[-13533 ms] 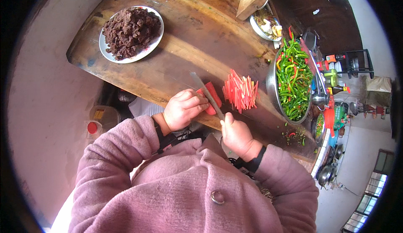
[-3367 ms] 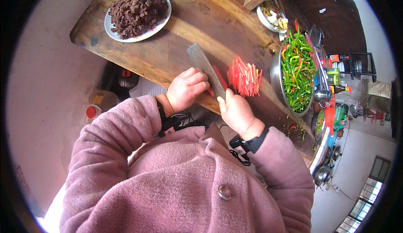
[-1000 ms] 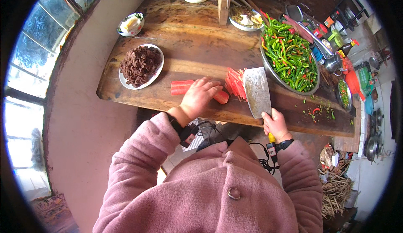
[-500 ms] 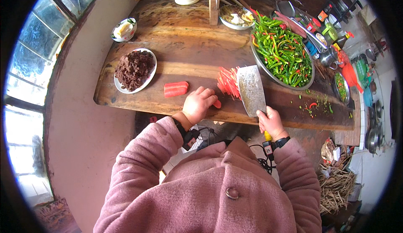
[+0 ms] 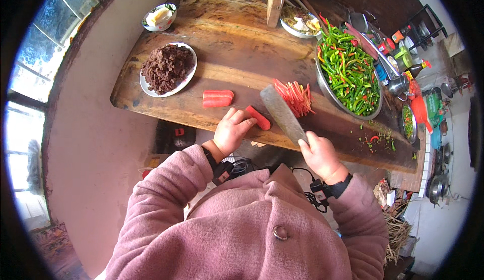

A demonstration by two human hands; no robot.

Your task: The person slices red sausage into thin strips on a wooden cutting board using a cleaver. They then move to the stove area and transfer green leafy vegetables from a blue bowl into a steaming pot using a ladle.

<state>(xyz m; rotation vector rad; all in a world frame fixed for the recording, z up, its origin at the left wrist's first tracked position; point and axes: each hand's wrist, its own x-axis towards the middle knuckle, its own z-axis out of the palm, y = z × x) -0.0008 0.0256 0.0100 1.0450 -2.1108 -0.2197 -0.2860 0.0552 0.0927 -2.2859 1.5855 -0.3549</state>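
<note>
My right hand (image 5: 320,154) is closed round the handle of a cleaver (image 5: 281,113). Its blade is tilted up on edge between a thick red-orange carrot piece (image 5: 259,118) and a heap of thin carrot strips (image 5: 295,98). The fingers of my left hand (image 5: 233,132) are bent and pressed against that carrot piece near the table's front edge. Just behind my left hand lies another cut carrot chunk (image 5: 218,98), apart from the fingers. The cleaver's handle is mostly hidden in my right fist.
On the wooden table (image 5: 222,123) stand a plate of dark brown minced food (image 5: 169,69), a small bowl (image 5: 159,17), a large basin of green and red chillies (image 5: 350,70) and a dish of food (image 5: 301,22). A wooden post (image 5: 277,0) rises at the back. Chilli scraps (image 5: 375,136) lie at right.
The cleaver has turned from lying flat beside the strips to standing on edge, closer to my left hand. The carrot piece under my left fingers shows more fully. The view has shifted slightly.
</note>
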